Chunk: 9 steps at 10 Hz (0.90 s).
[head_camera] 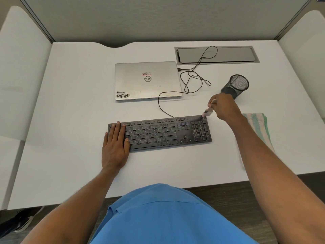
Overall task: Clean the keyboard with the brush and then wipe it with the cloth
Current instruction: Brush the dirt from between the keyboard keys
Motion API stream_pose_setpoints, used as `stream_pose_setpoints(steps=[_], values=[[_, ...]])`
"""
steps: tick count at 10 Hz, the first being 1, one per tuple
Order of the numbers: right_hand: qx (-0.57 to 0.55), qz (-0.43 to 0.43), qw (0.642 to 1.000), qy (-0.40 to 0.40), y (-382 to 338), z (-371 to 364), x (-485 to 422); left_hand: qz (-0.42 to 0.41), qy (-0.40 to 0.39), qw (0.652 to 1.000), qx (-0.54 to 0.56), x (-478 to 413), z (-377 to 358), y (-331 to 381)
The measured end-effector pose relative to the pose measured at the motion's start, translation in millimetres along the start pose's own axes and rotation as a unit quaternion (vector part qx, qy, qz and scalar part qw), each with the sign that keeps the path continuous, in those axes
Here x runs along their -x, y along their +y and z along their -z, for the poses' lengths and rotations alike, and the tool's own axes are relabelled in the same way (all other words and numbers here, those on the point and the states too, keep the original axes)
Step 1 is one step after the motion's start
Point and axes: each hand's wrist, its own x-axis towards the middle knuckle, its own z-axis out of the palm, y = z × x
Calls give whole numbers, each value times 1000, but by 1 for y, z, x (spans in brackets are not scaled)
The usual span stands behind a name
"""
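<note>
A black keyboard [163, 132] lies across the middle of the white desk, with pale dust on its number pad. My left hand [115, 143] rests flat on the keyboard's left end, fingers straight. My right hand [223, 107] grips a small brush [207, 112] with a light handle. Its bristles touch the keyboard's far right corner. A striped green and white cloth [258, 125] lies folded on the desk to the right, partly hidden behind my right forearm.
A shut silver laptop [146, 81] sits behind the keyboard, with a black cable [191, 80] looping from it to the keyboard. A black mesh pen cup [235, 86] lies on its side just beyond my right hand. A grey cable hatch [216, 55] is set in the desk's back right.
</note>
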Motion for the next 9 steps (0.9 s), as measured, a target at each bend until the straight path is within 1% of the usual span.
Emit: stream_pose_setpoints(steps=[1, 2, 3, 4, 5, 6, 7, 9], values=[[-1, 6, 1000, 0, -4, 1, 0, -2, -1, 1000, -2, 1, 0, 0], [-35, 14, 999, 4, -10, -4, 1, -2, -2, 1000, 0, 1, 0, -1], [-33, 12, 999, 4, -8, -6, 2, -3, -1, 1000, 1, 1, -1, -1], [-17, -19, 1000, -2, 1, -2, 0, -3, 1, 1000, 2, 1, -1, -1], [2, -17, 1000, -1, 2, 2, -2, -2, 1, 1000, 3, 1, 0, -1], [-41, -5, 999, 3, -5, 1, 1, -2, 1, 1000, 1, 1, 0, 0], [-50, 17, 999, -6, -10, -3, 5, -3, 1, 1000, 0, 0, 0, -1], [-1, -13, 1000, -13, -1, 2, 5, -4, 2, 1000, 0, 0, 0, -1]])
